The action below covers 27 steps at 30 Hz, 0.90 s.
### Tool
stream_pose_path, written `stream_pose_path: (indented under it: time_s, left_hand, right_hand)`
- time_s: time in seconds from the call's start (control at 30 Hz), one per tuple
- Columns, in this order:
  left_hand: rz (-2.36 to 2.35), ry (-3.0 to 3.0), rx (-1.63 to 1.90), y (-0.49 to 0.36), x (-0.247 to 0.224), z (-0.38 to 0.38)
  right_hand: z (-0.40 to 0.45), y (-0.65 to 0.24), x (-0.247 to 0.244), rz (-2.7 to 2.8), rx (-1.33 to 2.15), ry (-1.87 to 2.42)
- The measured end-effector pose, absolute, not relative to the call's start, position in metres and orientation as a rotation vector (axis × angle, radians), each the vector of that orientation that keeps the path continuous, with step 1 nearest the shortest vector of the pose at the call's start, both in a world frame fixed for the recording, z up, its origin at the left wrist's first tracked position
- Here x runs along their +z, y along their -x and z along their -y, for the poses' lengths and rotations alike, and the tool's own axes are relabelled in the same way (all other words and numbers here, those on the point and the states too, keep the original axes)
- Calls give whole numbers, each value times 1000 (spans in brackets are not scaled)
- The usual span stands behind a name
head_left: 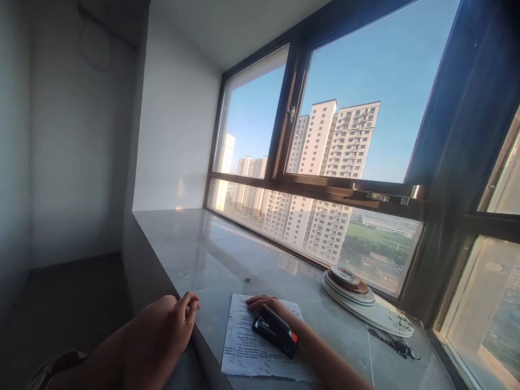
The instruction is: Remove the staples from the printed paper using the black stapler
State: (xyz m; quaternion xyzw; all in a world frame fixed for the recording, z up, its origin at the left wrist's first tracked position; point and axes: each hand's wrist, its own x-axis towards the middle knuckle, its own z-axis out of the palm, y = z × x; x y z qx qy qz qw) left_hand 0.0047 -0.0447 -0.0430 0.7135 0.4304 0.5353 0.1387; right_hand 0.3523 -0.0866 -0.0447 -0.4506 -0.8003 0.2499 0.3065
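Observation:
My left hand [186, 317] is by the front edge of the sill, beside my bent knee. Its fingers are curled in towards the thumb, and whatever they may pinch is too small or hidden to make out. My right hand [263, 305] lies flat, fingers stretched, over the top edge of some printed sheets of paper [244, 346]. A black stapler [276, 331] with a red patch at one end rests on the sheets, close against my right wrist and partly covering it from view. Beyond the sheets is a tiny dark metallic piece [247, 280].
Near the window stands a stack of plates [349, 290] on a larger pale board [392, 319]. Keys [396, 345] lie beside it. The glossy grey sill [182, 244] runs along the dark-framed window [280, 108]; its front edge drops to the floor at left.

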Motion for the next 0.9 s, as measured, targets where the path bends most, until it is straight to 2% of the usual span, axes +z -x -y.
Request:
stream_pose_path:
  time_s: [0.23,0.4,0.6,0.9]
  left_hand:
    - [-1244,-2091,1555,-13,-52,39]
    - [-1231,-2081,1506,-14,-60,35]
    - [-1212,-2018,1469,-13,-65,33]
    - [-1223,-2043,1423,-17,-52,44]
  right_hand:
    - [68,-413,-49,2178,421,1419]
    - [36,-441,-55,2363,470,1494]
    - [21,-421,-43,2545,417,1560]
    - [9,-374,-31,2522,441,1524]
